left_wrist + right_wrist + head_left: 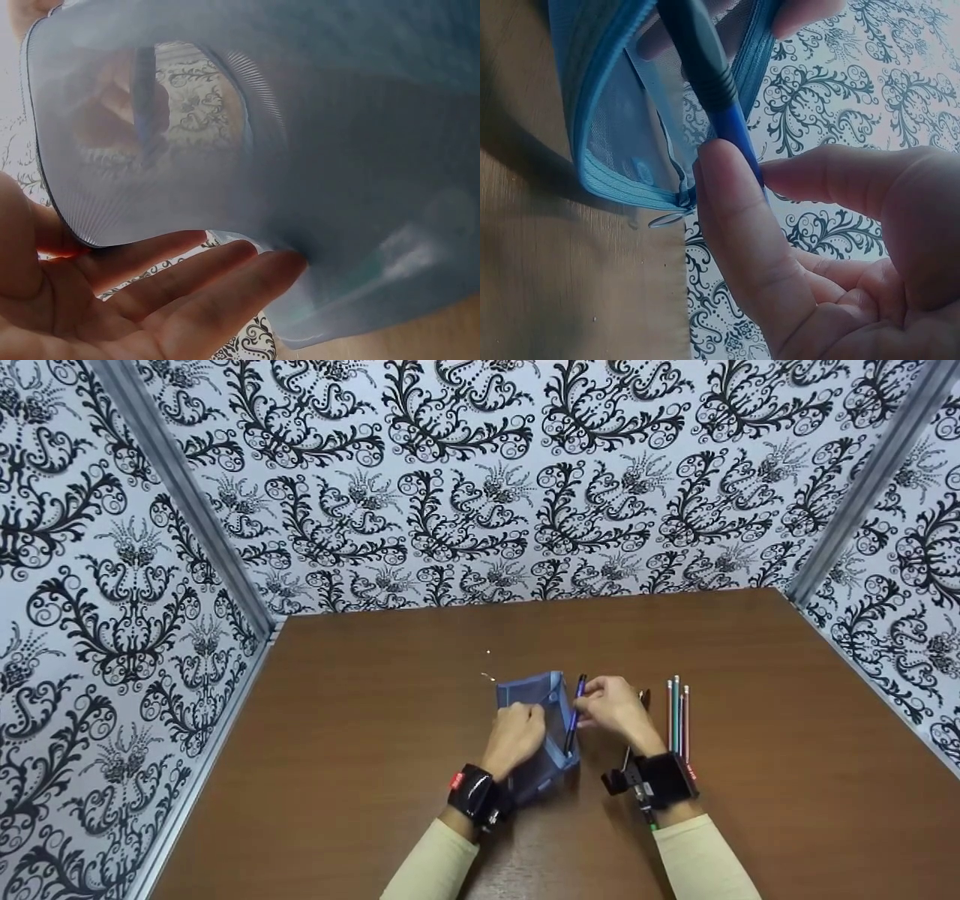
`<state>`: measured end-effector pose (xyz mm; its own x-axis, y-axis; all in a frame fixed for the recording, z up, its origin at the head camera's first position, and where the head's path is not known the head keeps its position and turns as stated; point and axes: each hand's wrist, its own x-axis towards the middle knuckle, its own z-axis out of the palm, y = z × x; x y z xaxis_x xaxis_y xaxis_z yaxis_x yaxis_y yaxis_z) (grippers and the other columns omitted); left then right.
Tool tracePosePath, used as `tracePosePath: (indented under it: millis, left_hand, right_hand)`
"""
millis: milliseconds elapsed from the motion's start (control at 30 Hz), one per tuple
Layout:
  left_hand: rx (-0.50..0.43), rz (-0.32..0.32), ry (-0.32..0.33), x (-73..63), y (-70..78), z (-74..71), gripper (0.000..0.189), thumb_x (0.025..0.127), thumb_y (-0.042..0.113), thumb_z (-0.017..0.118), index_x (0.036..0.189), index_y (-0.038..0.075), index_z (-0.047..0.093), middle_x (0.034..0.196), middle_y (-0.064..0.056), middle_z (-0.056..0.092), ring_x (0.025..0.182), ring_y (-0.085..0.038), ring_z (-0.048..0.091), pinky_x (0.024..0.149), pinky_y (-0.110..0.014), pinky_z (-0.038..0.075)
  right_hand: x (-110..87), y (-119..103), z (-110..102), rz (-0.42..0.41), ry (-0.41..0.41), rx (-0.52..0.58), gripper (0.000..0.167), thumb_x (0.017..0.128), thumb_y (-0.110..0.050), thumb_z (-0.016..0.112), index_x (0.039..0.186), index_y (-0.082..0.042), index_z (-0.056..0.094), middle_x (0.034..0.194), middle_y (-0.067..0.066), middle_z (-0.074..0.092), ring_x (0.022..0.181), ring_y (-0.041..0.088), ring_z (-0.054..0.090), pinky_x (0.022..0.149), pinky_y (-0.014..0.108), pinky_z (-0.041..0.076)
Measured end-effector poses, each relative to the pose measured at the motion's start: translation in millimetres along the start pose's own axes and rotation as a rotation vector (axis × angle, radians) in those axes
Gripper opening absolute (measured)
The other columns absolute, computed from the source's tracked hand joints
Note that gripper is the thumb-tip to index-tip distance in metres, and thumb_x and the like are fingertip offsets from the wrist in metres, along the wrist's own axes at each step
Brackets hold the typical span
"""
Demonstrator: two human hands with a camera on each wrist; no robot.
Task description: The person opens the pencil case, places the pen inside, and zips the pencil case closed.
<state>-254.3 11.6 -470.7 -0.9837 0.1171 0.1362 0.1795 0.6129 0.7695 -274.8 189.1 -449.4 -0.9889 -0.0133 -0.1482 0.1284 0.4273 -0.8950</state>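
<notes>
A blue see-through mesh pouch (525,690) with a zipper stands tilted on the table, its mouth facing right. My left hand (516,735) grips the pouch's edge, and the left wrist view shows its other fingers (217,292) stretched along the mesh (360,150). My right hand (613,709) pinches a blue pen with a black grip (731,124) between thumb and finger. In the right wrist view the pen's black end lies at the gaping zipper mouth (622,191). How far inside it reaches, I cannot tell.
To the right of my right hand, several pencils (677,712) lie side by side. More slim writing tools (645,699) are partly hidden under my right wrist. Patterned walls (465,510) border the brown table (360,720) at the back and sides.
</notes>
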Motion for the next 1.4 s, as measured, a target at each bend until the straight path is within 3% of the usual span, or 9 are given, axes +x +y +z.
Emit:
tracePosePath:
  millis: [400,733,967,1400]
  left_hand:
    - [0.019,-0.029,0.002,0.7,-1.0,0.2,0.043,0.097,0.025,0.041,0.055,0.019,0.038,0.062,-0.003,0.047,0.062,-0.020,0.051,0.054,-0.032,0.040]
    - [-0.001,-0.033,-0.008,0.8,-1.2,0.5,0.043,0.099,0.025,0.041,0.056,0.019,0.039,0.058,0.000,0.042,0.059,-0.019,0.051,0.053,-0.031,0.039]
    - [-0.009,-0.024,-0.008,1.1,-1.0,-0.1,0.043,0.099,0.024,0.041,0.056,0.019,0.039,0.056,0.002,0.038,0.054,-0.016,0.047,0.050,-0.029,0.036]
    - [-0.006,-0.002,0.024,2.2,-1.6,-1.0,0.042,0.097,0.022,0.042,0.056,0.018,0.040,0.059,0.000,0.045,0.059,-0.017,0.050,0.051,-0.030,0.040]
  right_hand:
    - [-1.6,0.1,1.5,-0.020,0.002,0.014,0.036,0.089,-0.001,0.063,0.119,0.016,0.052,0.099,0.027,0.067,0.066,0.019,0.071,0.069,0.037,0.059]
    - [-0.9,-0.1,2.1,-0.020,0.001,-0.010,0.037,0.088,0.000,0.064,0.120,0.015,0.053,0.102,0.026,0.067,0.062,0.017,0.070,0.067,0.035,0.059]
    - [-0.1,-0.4,2.3,-0.011,-0.013,-0.009,0.037,0.089,-0.001,0.064,0.119,0.015,0.052,0.104,0.027,0.066,0.063,0.016,0.070,0.068,0.035,0.059]
    - [0.8,0.9,4.1,0.002,-0.017,-0.014,0.039,0.088,-0.002,0.066,0.122,0.015,0.054,0.102,0.026,0.068,0.064,0.017,0.070,0.072,0.038,0.059]
